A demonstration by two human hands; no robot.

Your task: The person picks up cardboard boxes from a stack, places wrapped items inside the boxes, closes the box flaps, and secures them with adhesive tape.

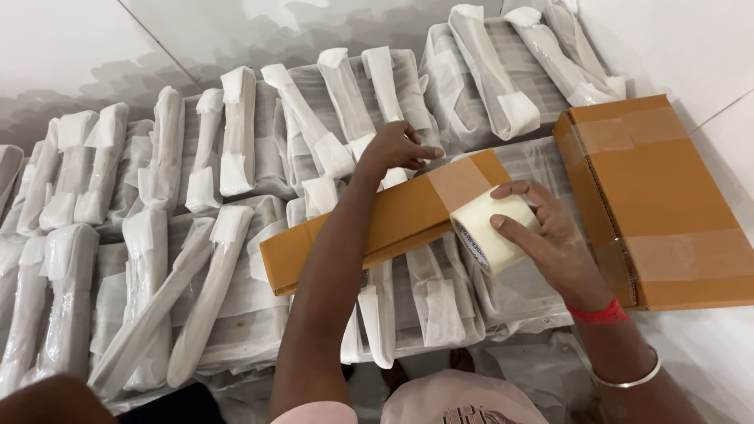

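Right now my right hand [550, 235] has its grip closed around a roll of pale tape [491, 228], thumb on the near face and fingers curled over the top, pressing the roll against the end of a long flat brown cardboard box [369, 228]. A strip of clear tape [459, 182] already lies across that end of the box. My left hand [397, 148] reaches over the box's far edge with fingers bent and pressing down on it; it clamps nothing that I can see, only steadies the carton. The box lies slantwise on top of rows of white-wrapped bundles [212, 259], each one sealed in clear film with paper-padded long parts on top, which cover the floor from left to right. A second brown carton [660, 204], taped with clear bands, sits just to the right of my right hand, against the white wall [683, 47]. On my right wrist I see a red band [601, 314] and a silver bangle [628, 381].
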